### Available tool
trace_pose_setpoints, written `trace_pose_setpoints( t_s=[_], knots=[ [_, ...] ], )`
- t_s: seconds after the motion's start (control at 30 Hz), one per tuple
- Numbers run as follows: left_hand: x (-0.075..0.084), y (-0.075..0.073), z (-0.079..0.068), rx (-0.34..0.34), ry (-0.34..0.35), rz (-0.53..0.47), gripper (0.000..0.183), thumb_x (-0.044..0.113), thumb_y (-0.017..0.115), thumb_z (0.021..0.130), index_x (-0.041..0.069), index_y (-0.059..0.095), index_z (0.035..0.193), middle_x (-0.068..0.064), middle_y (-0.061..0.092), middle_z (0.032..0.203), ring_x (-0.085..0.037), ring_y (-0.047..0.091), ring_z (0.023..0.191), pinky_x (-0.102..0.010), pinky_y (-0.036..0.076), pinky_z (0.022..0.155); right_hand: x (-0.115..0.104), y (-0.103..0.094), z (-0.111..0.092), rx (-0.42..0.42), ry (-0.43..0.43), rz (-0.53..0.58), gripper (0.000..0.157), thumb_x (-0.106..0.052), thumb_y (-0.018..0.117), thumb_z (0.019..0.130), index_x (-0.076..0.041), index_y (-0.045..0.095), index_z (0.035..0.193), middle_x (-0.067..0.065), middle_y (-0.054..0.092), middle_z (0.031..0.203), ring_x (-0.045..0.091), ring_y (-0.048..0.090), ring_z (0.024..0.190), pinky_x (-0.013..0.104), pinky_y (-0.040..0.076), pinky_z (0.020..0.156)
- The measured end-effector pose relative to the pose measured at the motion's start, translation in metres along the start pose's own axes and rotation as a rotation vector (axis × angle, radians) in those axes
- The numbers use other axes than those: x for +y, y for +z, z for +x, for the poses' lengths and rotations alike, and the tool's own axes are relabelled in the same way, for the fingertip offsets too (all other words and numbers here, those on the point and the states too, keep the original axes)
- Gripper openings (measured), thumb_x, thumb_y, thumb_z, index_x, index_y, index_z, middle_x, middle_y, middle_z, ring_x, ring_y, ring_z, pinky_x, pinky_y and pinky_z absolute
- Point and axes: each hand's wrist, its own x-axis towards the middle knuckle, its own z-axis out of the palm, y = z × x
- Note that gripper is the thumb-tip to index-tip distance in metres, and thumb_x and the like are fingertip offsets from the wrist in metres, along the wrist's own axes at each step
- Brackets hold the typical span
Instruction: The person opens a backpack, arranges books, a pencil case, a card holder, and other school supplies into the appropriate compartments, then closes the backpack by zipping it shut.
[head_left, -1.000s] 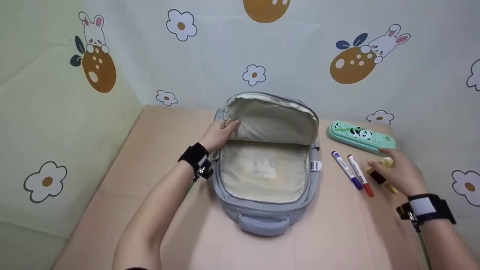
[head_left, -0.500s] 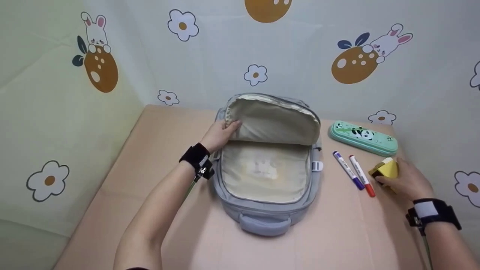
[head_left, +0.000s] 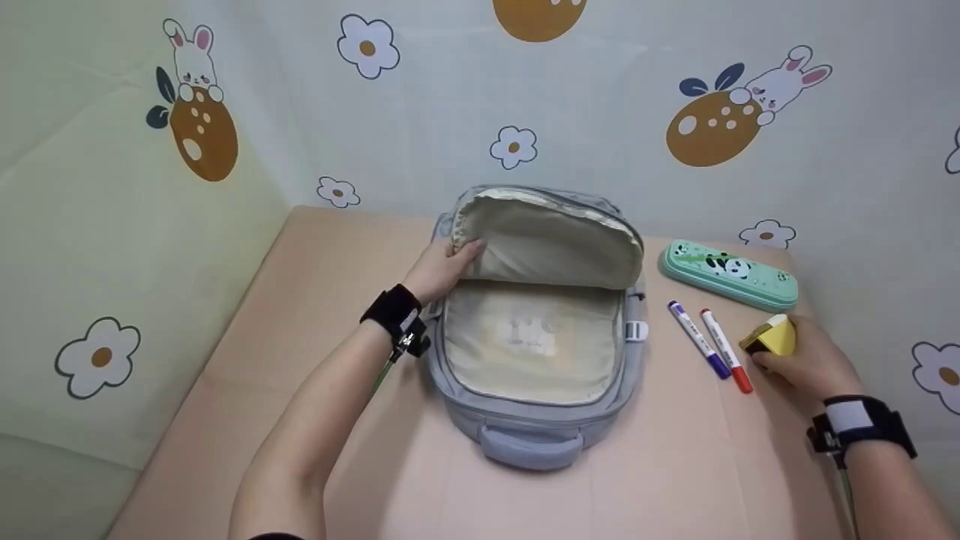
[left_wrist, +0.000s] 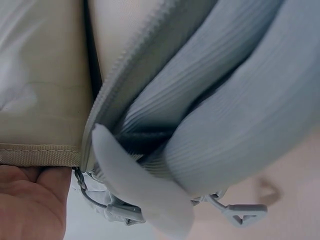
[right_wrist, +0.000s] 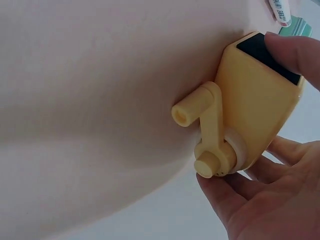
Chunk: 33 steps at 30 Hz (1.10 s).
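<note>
A grey-blue backpack (head_left: 532, 427) lies on the table with its main compartment unzipped, showing a beige lining. My left hand (head_left: 439, 271) grips the left edge of its raised flap (head_left: 547, 240), thumb on the lining side; in the left wrist view the zipper (left_wrist: 120, 65) runs beside that hand. At the right, my right hand (head_left: 814, 360) holds a yellow crank pencil sharpener (right_wrist: 255, 95), thumb on its dark panel and fingers beneath. The sharpener's crank handle (right_wrist: 210, 117) points away from the palm. Right by the table's edge, the sharpener is partly covered by the hand in the head view.
Left of the sharpener lie a purple-capped marker (head_left: 697, 339) and a red-capped marker (head_left: 725, 350), side by side. Behind them is a green panda pencil case (head_left: 731, 277). Patterned cloth walls (head_left: 420, 105) enclose the table (head_left: 300, 315) at the back and sides.
My right hand has closed around the pencil sharpener, turning it a little as it took hold. My left hand keeps the flap raised in the same place.
</note>
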Motion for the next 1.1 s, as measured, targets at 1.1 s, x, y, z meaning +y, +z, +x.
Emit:
trace_pose_setpoints(
  t_s=[1.1],
  knots=[
    [0.005,-0.001,0.000,-0.005,-0.018,-0.033,0.053,0.056,0.057,0.101,0.018,0.040,0.068,0.009,0.030,0.056,-0.008,0.026,0.045,-0.025,0.026,0.042,-0.151,0.003,-0.048,0.215,-0.504,-0.032,0.092,-0.022,0.086,0.080,-0.002,0.037,0.154,0.018,0.056,0.125,0.029,0.053,0.092,0.041,0.048,0.071]
  ],
)
